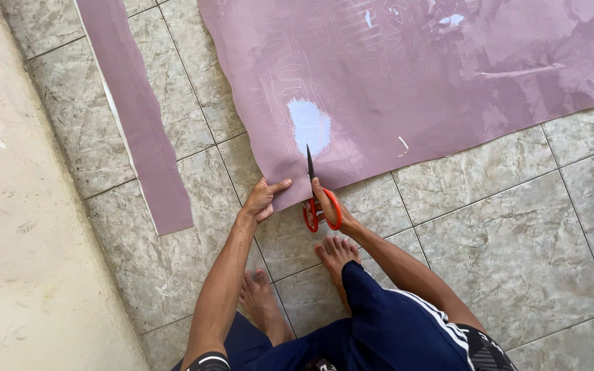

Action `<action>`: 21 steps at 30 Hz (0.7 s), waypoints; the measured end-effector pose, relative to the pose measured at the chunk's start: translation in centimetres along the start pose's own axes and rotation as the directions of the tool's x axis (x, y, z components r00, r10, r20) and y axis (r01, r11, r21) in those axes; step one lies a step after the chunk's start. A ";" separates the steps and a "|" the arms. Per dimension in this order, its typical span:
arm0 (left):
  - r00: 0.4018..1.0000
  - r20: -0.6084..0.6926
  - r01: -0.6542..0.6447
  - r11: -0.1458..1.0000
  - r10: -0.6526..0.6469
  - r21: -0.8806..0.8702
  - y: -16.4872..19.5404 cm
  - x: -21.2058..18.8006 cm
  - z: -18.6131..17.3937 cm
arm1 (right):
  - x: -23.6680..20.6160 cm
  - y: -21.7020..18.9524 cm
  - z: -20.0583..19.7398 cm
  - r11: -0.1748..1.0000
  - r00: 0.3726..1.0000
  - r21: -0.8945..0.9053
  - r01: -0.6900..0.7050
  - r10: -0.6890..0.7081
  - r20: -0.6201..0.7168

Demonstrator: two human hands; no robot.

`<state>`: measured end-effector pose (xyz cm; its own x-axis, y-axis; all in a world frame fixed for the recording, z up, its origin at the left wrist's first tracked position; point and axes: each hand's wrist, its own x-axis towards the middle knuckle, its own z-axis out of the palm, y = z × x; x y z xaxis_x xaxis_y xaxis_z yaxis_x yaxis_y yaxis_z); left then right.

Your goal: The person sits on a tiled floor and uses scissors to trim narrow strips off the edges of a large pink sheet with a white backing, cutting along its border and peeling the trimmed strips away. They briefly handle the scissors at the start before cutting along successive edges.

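Observation:
A large mauve sheet lies spread on the tiled floor, marked with faint white line patterns and a pale worn patch. My left hand pinches the sheet's near edge, thumb on top. My right hand grips red-handled scissors. Their dark blades point away from me and lie on the sheet's near edge, just below the pale patch. My two bare feet rest on the tiles right below the hands.
A long, narrow mauve strip lies apart on the tiles to the left. A rough pale concrete surface runs along the left side. Grey-green floor tiles extend to the right.

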<state>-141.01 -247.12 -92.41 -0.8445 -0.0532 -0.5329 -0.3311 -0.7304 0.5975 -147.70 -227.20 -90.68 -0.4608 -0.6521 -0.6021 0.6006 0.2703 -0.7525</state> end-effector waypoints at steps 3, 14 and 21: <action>0.998 -0.049 0.026 1.000 -0.025 0.017 0.0 0.0 -0.3 | 0.8 0.9 -0.8 0.999 1.000 -0.032 0.014 -0.014 -0.003; 0.991 -0.128 -0.031 0.999 0.025 -0.042 0.0 0.6 -0.8 | 1.6 0.7 -2.4 0.982 0.997 -0.172 0.081 -0.080 0.013; 0.998 -0.064 -0.035 0.996 0.030 -0.080 0.6 0.9 -1.1 | 5.2 -2.0 -0.6 0.966 0.995 -0.251 0.063 -0.080 -0.059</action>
<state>-141.50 -248.31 -93.16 -0.8253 -0.1182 -0.5521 -0.2668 -0.7803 0.5657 -151.67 -230.71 -92.48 -0.5449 -0.6291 -0.5543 0.3869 0.3979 -0.8319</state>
